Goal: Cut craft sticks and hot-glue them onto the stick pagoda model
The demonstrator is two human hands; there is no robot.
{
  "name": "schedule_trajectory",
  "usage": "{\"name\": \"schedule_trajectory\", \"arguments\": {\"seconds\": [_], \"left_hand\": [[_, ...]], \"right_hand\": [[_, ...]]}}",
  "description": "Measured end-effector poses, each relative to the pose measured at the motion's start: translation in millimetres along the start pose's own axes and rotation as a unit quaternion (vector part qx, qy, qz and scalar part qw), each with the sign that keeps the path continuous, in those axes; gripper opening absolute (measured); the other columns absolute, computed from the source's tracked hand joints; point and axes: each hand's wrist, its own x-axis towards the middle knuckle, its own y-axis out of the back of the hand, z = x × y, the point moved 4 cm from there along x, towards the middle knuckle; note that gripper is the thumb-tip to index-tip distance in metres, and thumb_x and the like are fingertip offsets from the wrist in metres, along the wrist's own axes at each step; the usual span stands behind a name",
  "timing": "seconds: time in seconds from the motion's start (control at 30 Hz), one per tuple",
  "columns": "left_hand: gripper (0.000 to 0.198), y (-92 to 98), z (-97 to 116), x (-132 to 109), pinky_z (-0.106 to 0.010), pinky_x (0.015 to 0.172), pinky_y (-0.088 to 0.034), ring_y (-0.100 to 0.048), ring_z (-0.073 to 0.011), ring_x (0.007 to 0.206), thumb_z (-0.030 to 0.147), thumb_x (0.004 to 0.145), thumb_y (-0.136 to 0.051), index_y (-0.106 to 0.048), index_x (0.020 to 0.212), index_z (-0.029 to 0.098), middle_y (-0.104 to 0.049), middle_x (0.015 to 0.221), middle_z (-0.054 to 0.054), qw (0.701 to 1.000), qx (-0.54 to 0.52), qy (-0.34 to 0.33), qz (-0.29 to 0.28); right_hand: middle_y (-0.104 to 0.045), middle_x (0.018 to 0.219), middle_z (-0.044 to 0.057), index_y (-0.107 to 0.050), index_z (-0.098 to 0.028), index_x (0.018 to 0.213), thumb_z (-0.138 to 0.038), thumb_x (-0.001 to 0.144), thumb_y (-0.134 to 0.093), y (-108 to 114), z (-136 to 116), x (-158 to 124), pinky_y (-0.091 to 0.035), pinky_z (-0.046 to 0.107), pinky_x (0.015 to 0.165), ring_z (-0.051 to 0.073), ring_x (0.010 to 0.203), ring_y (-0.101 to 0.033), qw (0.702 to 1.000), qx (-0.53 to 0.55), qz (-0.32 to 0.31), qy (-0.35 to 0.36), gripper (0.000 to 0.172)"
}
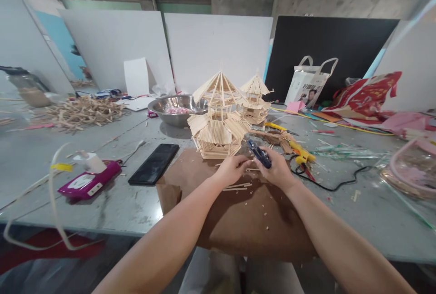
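Note:
My right hand [275,167] is closed on a dark blue hand tool [259,153], likely a nail clipper or small cutter, its head pointing up and left. Close beside it, my left hand [233,169] pinches what looks like a short piece of thin wooden stick. Both hands are over a brown sheet [252,226], where several loose sticks [237,187] and small chips lie. Just beyond them stands a pavilion model [218,133] of pale sticks with two roof tiers. A similar, smaller-looking model [255,99] is behind it to the right.
A black phone [154,164], purple power strip [90,180], steel bowl [170,117] and stick pile [85,111] are on the left. Rightward are a yellow glue gun [301,152] with a black cable, yellow-handled pliers [276,126], a white bag [304,86] and a pink-rimmed clear container [412,167].

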Motion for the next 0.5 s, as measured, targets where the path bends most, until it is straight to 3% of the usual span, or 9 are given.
{"name": "schedule_trajectory", "arguments": {"seconds": [0.17,0.33,0.5], "left_hand": [[0.029,-0.2,4.8,-0.8,-0.019,0.054,-0.033,-0.045,-0.0097,0.057,0.035,0.075,-0.039,-0.06,0.076,0.015,-0.055,0.062,0.0,1.0,0.013,-0.018,-0.003],[0.031,7.5,1.0,-0.6,-0.018,0.048,-0.03,-0.04,-0.0083,0.051,0.038,0.074,-0.039,-0.06,0.077,0.015,-0.049,0.054,0.002,1.0,0.023,0.007,0.006],[0.031,10.3,-2.4,-0.7,-0.019,0.047,-0.029,-0.038,-0.0074,0.049,0.038,0.075,-0.039,-0.059,0.074,0.015,-0.047,0.051,0.002,1.0,0.004,0.007,0.021]], "right_hand": [[-0.059,0.074,0.003,-0.048,-0.019,0.088,-0.022,0.065,-0.049,-4.7,-0.2,-1.2,-0.041,0.025,0.059,0.016,0.064,-0.055,0.999,0.027,-0.018,-0.009,0.023],[-0.057,0.063,0.0,-0.05,-0.019,0.083,-0.027,0.067,-0.049,4.3,11.8,1.8,-0.04,0.024,0.054,0.013,0.055,-0.052,0.995,0.048,0.058,-0.067,0.017],[-0.055,0.066,0.001,-0.05,-0.019,0.079,-0.031,0.068,-0.05,14.1,22.0,3.7,-0.041,0.027,0.059,0.014,0.06,-0.052,0.983,0.066,0.14,-0.1,0.016]]}}
